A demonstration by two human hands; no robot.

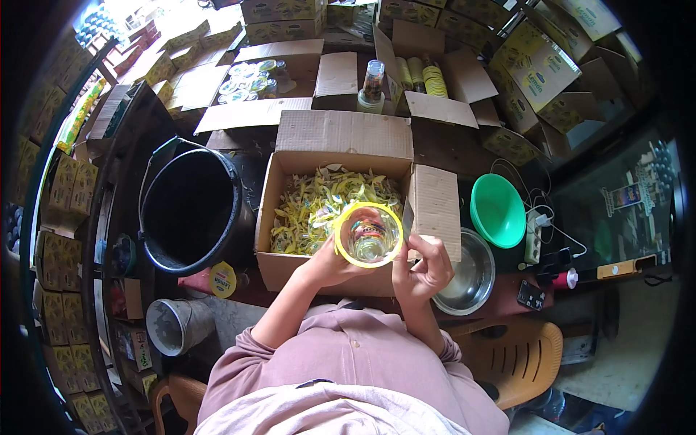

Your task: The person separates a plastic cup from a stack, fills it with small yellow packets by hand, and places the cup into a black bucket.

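The left hand's (330, 262) grip is clamping around a clear cup (370, 246) with a yellow rim, and the cup's open mouth is facing up toward the head. The right hand's (429, 272) grip is pressing thumb and forefinger together just beside the right edge of the rim, where it seems to be pinching a thin grey sliver (408, 220); what the sliver is, I cannot tell.

The cup is hanging over the near edge of an open cardboard box (344, 134), inside which yellow, leaf-like scraps (326, 199) are lying in a loose heap. The box is resting on a dark desk (457, 151).

To its left, a large black bucket (248, 214) is standing with its mouth open, and a smaller grey bucket (199, 322) is sitting nearer the body. To the right, a green bowl (497, 209) is lying just beside a metal bowl (475, 286), with a white power strip (533, 243) near both.

Beyond the box, a stack of clear cups (373, 83) is standing between a carton of lidded cups (250, 112) and a carton of yellow cups (438, 110).
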